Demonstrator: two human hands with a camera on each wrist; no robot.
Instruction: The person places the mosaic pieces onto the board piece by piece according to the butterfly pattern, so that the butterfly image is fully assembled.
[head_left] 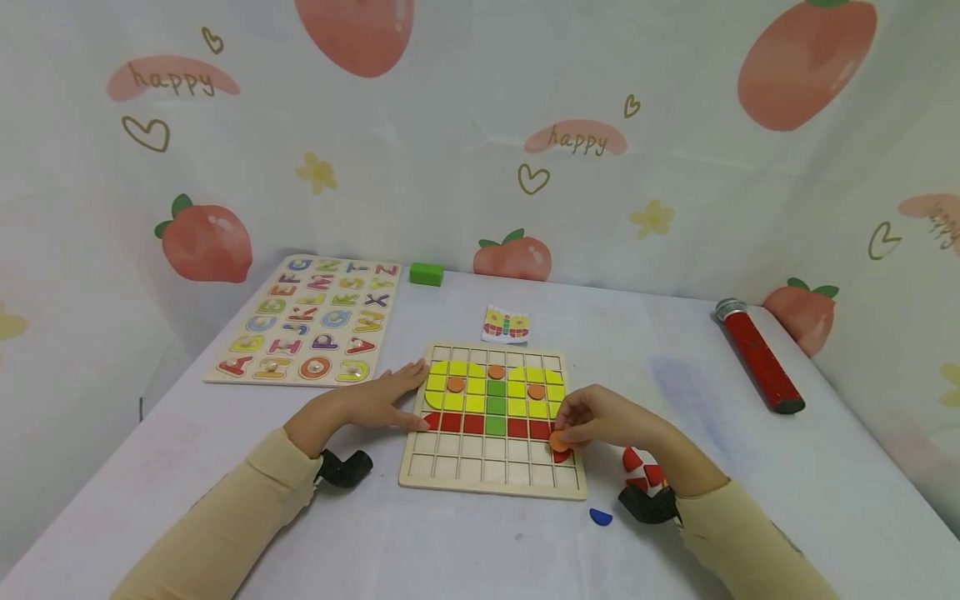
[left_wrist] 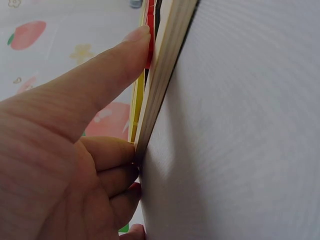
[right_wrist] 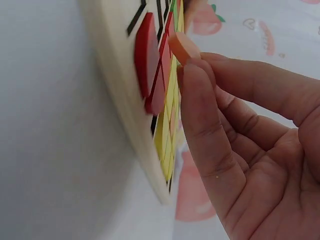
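A wooden grid board (head_left: 491, 468) lies on the table with yellow, red, green and orange pieces set in its upper part. My left hand (head_left: 375, 404) rests against its left edge, fingers extended, the thumb (left_wrist: 117, 62) lying over the rim by a red piece. Between thumb and forefinger my right hand (head_left: 611, 418) pinches an orange disc (right_wrist: 183, 47), held tilted over the board's right side. Partly beneath that disc in the head view is a red piece (head_left: 562, 457) in a lower row. Behind the board lies a small picture card (head_left: 506, 325) with a similar coloured pattern.
An alphabet puzzle board (head_left: 300, 321) lies at the back left, beside a green block (head_left: 426, 274). At right is a red microphone-like object (head_left: 763, 362). Red-and-white pieces (head_left: 642, 468) sit by the right wrist, and a blue half-round piece (head_left: 601, 517) lies in front.
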